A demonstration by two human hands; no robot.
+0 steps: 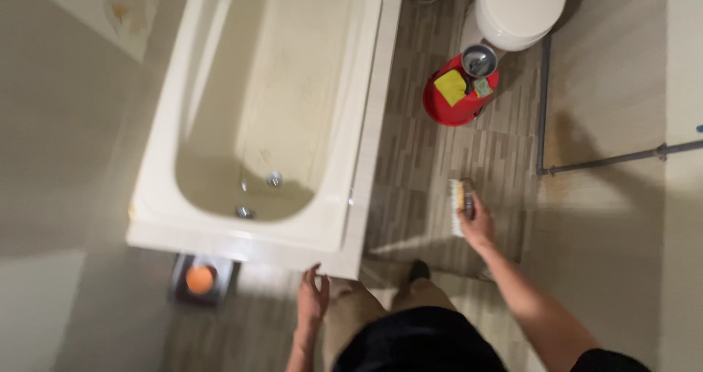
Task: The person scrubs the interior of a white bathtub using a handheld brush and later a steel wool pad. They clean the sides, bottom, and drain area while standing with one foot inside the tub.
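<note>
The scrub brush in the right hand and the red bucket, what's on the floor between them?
Nothing: the head view shows only bare striped floor tiles between the scrub brush, held in the right hand, and the red bucket.

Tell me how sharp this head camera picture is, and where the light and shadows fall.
Head view: soft overall, with motion blur on the right hand and the scrub brush it holds; the left hand is blurred too. Light is dim and warm, brightest on the bathtub rim; shadow pools at the drain end of the tub and in the left and lower edges.
</note>
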